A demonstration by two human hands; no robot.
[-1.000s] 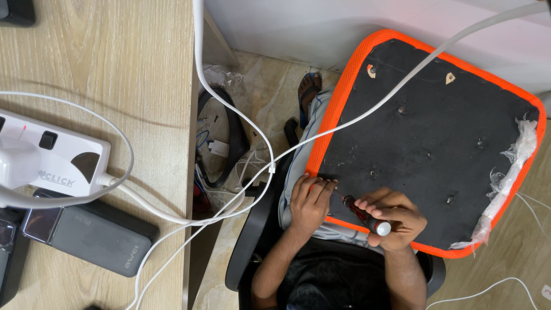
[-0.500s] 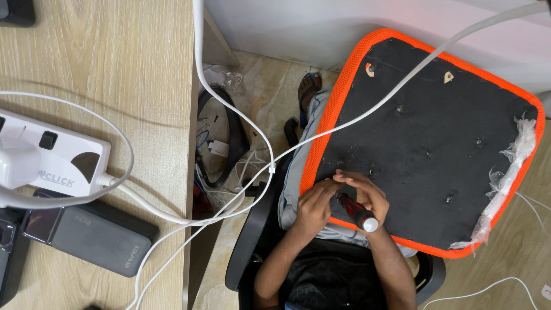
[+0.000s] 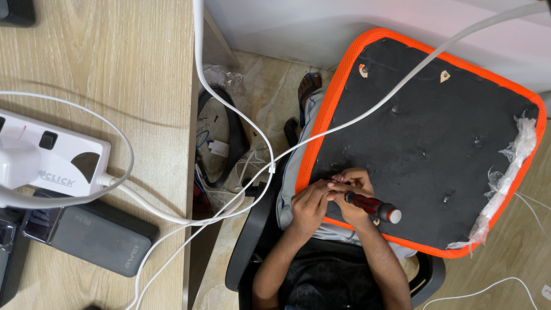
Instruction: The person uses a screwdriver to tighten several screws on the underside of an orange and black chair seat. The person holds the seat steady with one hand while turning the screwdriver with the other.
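Observation:
An upturned chair seat, black underneath with an orange mesh rim, rests on my lap. My left hand sits at the seat's near left edge, its fingertips pinched at the screwdriver's tip end. My right hand is closed around a screwdriver with a red and black handle. The handle lies almost flat and points right, and the tip is hidden between my fingers. Both hands touch each other over the seat's underside.
A wooden desk on the left carries a white power strip and a dark power bank. White cables cross the gap to the seat. Torn plastic wrap hangs on the seat's right edge. A black office chair is under me.
My right hand moved left and up to meet my left hand. The screwdriver handle swung from pointing toward me to pointing right. The seat shifted slightly left.

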